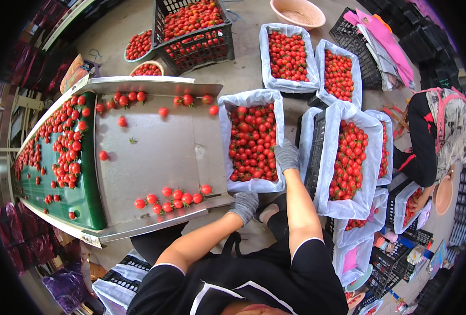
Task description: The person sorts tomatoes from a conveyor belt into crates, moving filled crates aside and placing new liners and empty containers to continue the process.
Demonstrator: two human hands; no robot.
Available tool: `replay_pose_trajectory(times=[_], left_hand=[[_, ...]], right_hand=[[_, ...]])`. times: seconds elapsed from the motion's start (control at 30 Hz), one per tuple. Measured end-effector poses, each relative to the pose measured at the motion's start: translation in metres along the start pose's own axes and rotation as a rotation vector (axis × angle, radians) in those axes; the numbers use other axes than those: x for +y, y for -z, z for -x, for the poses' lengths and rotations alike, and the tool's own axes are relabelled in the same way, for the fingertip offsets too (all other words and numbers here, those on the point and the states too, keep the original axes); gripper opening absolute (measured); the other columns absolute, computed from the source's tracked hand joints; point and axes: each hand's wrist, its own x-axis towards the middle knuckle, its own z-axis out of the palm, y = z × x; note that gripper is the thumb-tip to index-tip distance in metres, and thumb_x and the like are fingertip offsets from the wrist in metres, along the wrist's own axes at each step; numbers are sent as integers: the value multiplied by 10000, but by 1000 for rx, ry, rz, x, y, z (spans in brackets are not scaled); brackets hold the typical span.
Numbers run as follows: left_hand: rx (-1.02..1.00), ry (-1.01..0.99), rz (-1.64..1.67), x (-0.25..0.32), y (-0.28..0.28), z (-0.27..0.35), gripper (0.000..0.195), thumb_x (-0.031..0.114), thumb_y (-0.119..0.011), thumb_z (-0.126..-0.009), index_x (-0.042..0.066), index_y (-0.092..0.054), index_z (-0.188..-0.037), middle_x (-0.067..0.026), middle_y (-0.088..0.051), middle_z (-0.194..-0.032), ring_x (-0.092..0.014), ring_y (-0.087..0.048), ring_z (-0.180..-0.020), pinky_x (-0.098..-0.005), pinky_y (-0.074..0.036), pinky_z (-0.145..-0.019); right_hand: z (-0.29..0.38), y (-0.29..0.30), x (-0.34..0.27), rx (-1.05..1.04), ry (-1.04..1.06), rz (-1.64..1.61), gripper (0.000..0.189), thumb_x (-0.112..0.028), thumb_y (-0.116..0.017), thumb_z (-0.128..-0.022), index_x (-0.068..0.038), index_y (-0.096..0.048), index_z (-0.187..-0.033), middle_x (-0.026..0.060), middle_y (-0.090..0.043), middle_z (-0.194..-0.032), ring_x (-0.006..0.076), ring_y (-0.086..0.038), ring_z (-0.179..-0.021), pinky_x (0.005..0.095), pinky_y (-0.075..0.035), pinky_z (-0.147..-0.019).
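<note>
A crate with a white liner (279,118), filled with red cherry tomatoes (252,138), stands at the end of a metal chute (158,153). My right hand (287,156), in a grey knit glove, is at the crate's right rim, its fingers over the liner. My left hand (244,205), gloved alike, is by the crate's near left corner, beside the chute's end; its fingertips are hard to make out. Loose tomatoes lie along both edges of the chute. Left of it, a green conveyor belt (93,157) carries many more.
Lined crates of tomatoes (345,161) stand close on my right, others (290,57) beyond. A big black crate of tomatoes (201,47) and a pink basin (298,13) are at the far side. Another person (426,130) bends over a crate at right.
</note>
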Motion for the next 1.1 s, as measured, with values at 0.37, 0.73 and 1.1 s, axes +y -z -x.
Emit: replay_pose_trajectory(times=[0.37,0.73,1.1], left_hand=[[-106,46,62,2,19,0,150,134,-510,-799,90,-641,-857,-120,-665,-765,-257,-666,-712,-429,-510,-554],[-111,-5,58,3,25,-2,182,118,-490,-805,48,-602,-930,-147,-657,-780,-271,-659,-700,-413,-513,-557],[0,-117,102,11,48,10,208,95,-473,-795,43,-508,-993,-179,-607,-884,-288,-633,-595,-409,-491,-472]], right_hand=[[-4,-5,4,-7,-26,-20,412,-324,-544,-723,-54,-595,-1030,229,-621,-926,378,-594,-889,446,-461,-810],[-7,-8,10,5,-4,13,394,-329,-545,-730,-54,-587,-1010,227,-619,-935,369,-596,-884,443,-462,-804],[-12,-6,15,-31,-42,27,361,-305,-551,-735,-58,-593,-995,227,-618,-936,379,-593,-889,438,-464,-816]])
